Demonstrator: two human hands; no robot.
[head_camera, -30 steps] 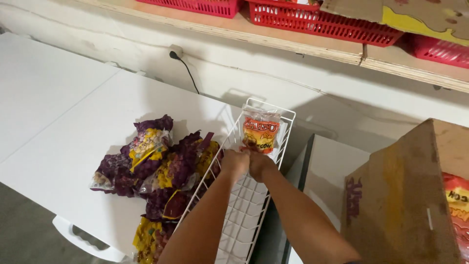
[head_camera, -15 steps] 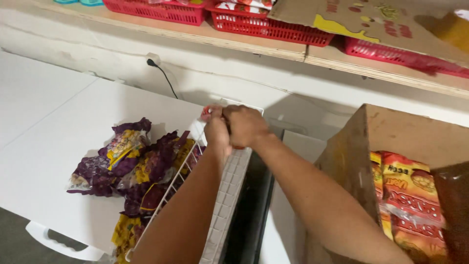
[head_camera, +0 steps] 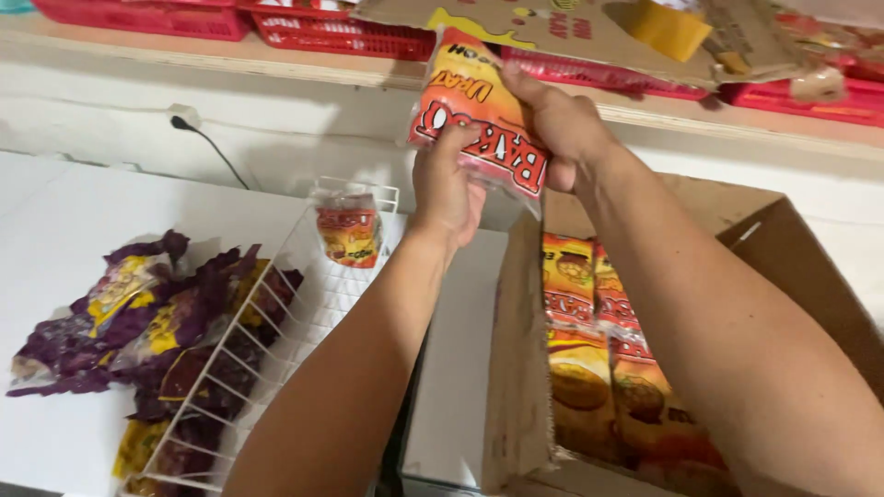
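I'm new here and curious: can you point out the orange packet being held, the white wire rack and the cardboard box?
orange packet (head_camera: 479,115), head view, middle of its front.
white wire rack (head_camera: 276,304), head view, left side rail.
cardboard box (head_camera: 520,368), head view, left wall.

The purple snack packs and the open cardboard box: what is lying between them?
In the head view, a white wire rack lies between the purple snack packs and the cardboard box, holding one orange packet.

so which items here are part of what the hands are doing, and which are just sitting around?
In use:
- orange snack packet, held by left hand and right hand
- cardboard box of matching packets
- white wire rack with one orange packet

Lying about:
- purple snack bags
- red baskets
- wall plug
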